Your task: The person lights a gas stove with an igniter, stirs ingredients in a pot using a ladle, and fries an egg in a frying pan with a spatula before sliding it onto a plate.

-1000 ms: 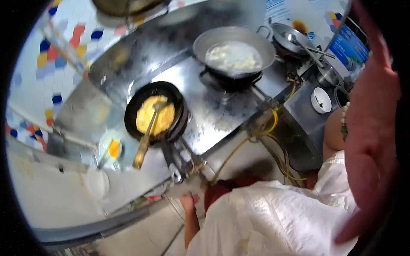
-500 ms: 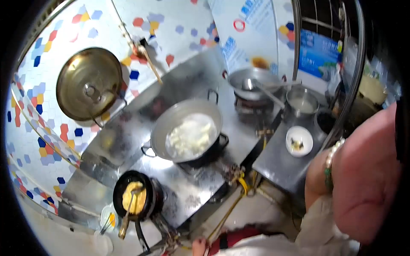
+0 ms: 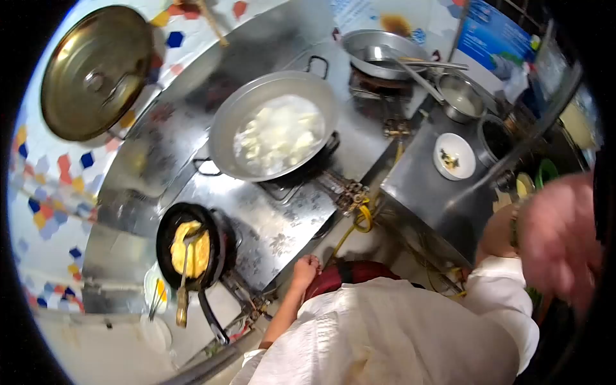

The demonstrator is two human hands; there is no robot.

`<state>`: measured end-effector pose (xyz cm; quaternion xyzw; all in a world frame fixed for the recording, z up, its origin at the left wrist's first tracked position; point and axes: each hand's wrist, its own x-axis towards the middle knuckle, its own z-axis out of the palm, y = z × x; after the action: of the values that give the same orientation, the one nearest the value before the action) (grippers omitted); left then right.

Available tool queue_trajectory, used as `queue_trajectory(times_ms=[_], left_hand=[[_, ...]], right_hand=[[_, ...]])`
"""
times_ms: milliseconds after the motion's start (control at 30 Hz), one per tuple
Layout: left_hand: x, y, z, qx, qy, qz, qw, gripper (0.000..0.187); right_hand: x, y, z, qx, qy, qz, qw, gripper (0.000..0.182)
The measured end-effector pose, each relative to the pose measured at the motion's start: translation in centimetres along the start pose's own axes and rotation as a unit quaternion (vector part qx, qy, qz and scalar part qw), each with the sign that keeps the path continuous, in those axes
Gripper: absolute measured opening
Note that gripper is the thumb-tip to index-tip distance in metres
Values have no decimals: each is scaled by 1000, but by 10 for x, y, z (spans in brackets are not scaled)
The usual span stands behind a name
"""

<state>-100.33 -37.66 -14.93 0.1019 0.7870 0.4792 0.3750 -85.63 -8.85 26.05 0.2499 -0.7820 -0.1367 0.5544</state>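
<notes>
My left hand (image 3: 307, 269) hangs at the stove's front edge, by a dark red cloth at my waist. Its fingers are curled in, and nothing shows in them. Raised close to the camera on the right is my right hand (image 3: 559, 240), blurred, with a bracelet at the wrist; its fingers are not clear. Left of my left hand stands a black frying pan (image 3: 168, 256) holding a yellow egg pancake (image 3: 192, 253). A wooden-handled ladle (image 3: 182, 308) rests on the pancake and leans over the pan's rim, untouched by either hand.
A large pot (image 3: 221, 131) holds pale chunks in steaming liquid. Behind it sits a metal wok (image 3: 356, 43) with a ladle. On the right counter (image 3: 417, 183) are a white bowl (image 3: 459, 168) and a metal pot (image 3: 459, 96). A big lid (image 3: 70, 70) leans against the wall.
The view has tilted down, so more of my white clothing and left arm shows. My right hand has turned into view near the camera. Pan, pot and ladle stay on the stove.
</notes>
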Motion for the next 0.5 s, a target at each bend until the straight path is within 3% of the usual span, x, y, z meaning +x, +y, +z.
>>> queue_trajectory(times_ms=[67, 100, 133, 200, 233, 267, 333, 367, 400, 433, 467, 500], left_hand=[[11, 2, -7, 27, -14, -11, 999, 20], [28, -26, -12, 59, -33, 11, 998, 21], [26, -20, -15, 41, -34, -25, 998, 20], [24, -30, -20, -14, -4, -49, 999, 17], [17, -18, -22, -15, -15, -60, 998, 17], [17, -26, -24, -39, -19, -63, 997, 17], [22, -30, -24, -69, -2, -81, 994, 17], [26, -30, -24, 5, -10, -78, 997, 17], [20, -33, -23, 77, -9, -85, 993, 17], [15, -23, -20, 73, 8, -97, 993, 20], [15, -20, -15, 46, 29, -102, 993, 20], [16, -26, -10, 20, 46, -104, 993, 20]], right_hand=[[-23, 6, 11, -26, 31, 106, 994, 30], [-42, 13, 20, -30, 52, 188, 980, 30], [-70, 22, 34, -19, 68, 300, 951, 30], [-129, 43, 66, 76, 93, 560, 820, 26], [-167, 59, 85, 131, 124, 637, 749, 28], [-192, 69, 88, 66, 60, 694, 714, 31], [-289, 107, 116, 10, -9, 726, 687, 39], [-305, 117, 127, -68, -81, 738, 667, 40], [-324, 134, 136, -21, -116, 757, 643, 42], [-321, 154, 136, 45, -242, 754, 609, 45], [-321, 166, 146, 76, -284, 756, 585, 54], [-309, 173, 154, 57, -310, 709, 631, 60]])
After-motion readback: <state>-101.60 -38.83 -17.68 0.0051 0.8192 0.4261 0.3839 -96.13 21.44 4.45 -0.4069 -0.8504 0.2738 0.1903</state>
